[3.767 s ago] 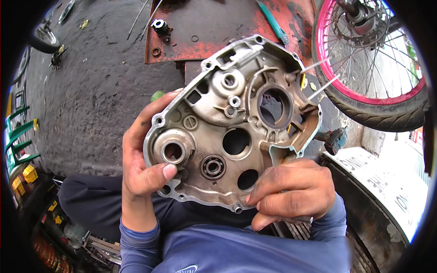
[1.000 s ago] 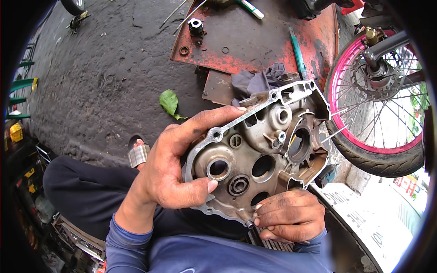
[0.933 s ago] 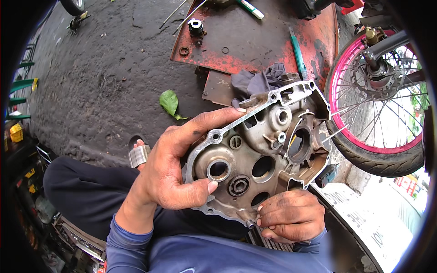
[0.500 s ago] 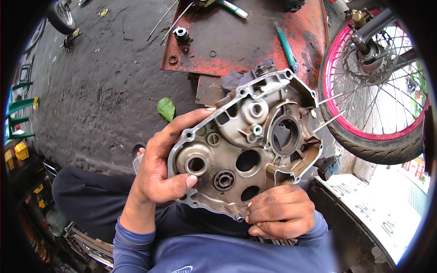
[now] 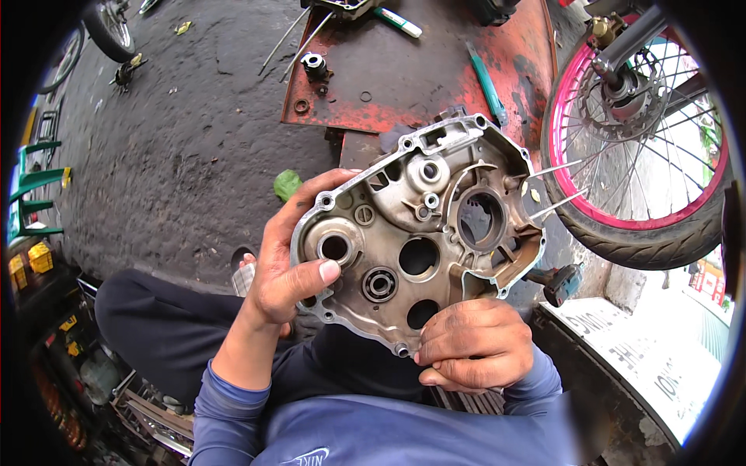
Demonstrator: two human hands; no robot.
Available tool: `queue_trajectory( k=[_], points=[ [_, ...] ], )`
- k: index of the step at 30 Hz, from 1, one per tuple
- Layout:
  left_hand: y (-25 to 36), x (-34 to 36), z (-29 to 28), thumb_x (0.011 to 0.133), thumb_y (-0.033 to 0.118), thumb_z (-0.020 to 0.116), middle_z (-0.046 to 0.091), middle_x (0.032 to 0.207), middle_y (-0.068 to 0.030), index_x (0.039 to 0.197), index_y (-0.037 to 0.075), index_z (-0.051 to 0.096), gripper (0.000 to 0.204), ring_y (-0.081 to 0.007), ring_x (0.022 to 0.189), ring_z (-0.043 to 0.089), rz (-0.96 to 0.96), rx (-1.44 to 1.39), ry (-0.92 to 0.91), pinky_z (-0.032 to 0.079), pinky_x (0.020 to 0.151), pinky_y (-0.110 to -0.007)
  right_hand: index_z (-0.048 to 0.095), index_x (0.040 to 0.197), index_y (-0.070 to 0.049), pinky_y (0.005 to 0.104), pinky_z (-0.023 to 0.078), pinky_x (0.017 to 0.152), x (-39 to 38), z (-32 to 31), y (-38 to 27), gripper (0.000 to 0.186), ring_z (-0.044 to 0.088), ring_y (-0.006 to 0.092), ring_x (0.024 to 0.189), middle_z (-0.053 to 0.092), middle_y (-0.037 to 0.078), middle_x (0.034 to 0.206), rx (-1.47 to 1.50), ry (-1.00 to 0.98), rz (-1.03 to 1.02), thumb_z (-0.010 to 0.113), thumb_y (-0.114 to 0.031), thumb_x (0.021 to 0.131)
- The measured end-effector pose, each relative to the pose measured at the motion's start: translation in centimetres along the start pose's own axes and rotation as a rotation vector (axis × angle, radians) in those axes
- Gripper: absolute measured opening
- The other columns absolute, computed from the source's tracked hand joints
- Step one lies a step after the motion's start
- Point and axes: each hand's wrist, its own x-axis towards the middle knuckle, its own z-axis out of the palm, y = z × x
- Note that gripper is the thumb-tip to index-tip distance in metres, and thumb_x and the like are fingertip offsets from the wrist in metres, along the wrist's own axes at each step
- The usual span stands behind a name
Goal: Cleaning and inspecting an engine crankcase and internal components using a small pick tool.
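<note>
A grey metal engine crankcase half (image 5: 373, 241) is held up in front of me, its hollow inner side facing me. It has several round bores, and a ball bearing (image 5: 380, 285) sits in one of them. Two long thin studs (image 5: 561, 205) stick out of its right end. My left hand (image 5: 294, 268) grips the left edge, thumb on the inner face near a raised bore, fingers behind. At the lower right edge, my right hand (image 5: 478, 342) is closed, its fingers curled at the rim. Its fingertips are partly hidden, and I cannot tell if it holds anything smaller.
Beyond the casing lies a worn red metal tray (image 5: 420, 74) with a teal cutter knife (image 5: 486, 84), a marker pen (image 5: 398, 22) and small metal parts (image 5: 315, 68). A pink-rimmed motorcycle wheel (image 5: 556, 147) stands at right, near a power tool (image 5: 563, 283). A green leaf (image 5: 287, 185) lies on the ground.
The crankcase half has shifted slightly up and away from my body, its left end most. Both hands have moved with it, keeping their grip.
</note>
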Motion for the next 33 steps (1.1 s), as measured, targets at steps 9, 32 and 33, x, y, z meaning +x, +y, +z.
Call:
queue_trajectory(
  k=[9, 32, 33],
  points=[
    [0.3, -0.5, -1.5, 0.074, 0.031, 0.073, 0.055, 0.14, -0.0163, 0.147, -0.005, 0.043, 0.087, -0.0252, 0.127, 0.056, -0.008, 0.003, -0.029, 0.042, 0.11, -0.037, 0.063, 0.082, -0.003, 0.0343, 0.06, 0.067, 0.9, 0.8, -0.3, 0.021, 0.07, 0.0246, 0.075, 0.07, 0.011, 0.087, -0.065, -0.045, 0.008, 0.084, -0.008, 0.08],
    [4.8, -2.6, 4.2, 0.088, 0.023, 0.059, 0.053, 0.14, -0.0289, 0.128, -0.004, 0.06, 0.048, -0.0414, 0.135, 0.051, 0.529, 1.701, -0.834, 0.029, 0.115, -0.062, 0.049, 0.102, 0.001, 0.0461, 0.061, 0.06, 0.6, 3.9, -1.8, 0.038, 0.07, 0.0365, 0.066, 0.068, 0.029, 0.079, 0.339, 0.826, 0.1, 0.044, -0.037, 0.109],
    [4.3, -2.7, 4.1, 0.088, 0.022, 0.057, 0.052, 0.14, -0.0332, 0.125, -0.004, 0.061, 0.045, -0.0433, 0.132, 0.053, 0.566, 1.706, -0.83, 0.031, 0.113, -0.063, 0.052, 0.102, 0.0, 0.046, 0.061, 0.063, 0.1, 4.0, -1.3, 0.044, 0.071, 0.0376, 0.073, 0.069, 0.03, 0.087, 0.084, 0.864, -0.004, 0.042, -0.042, 0.109]
  ],
)
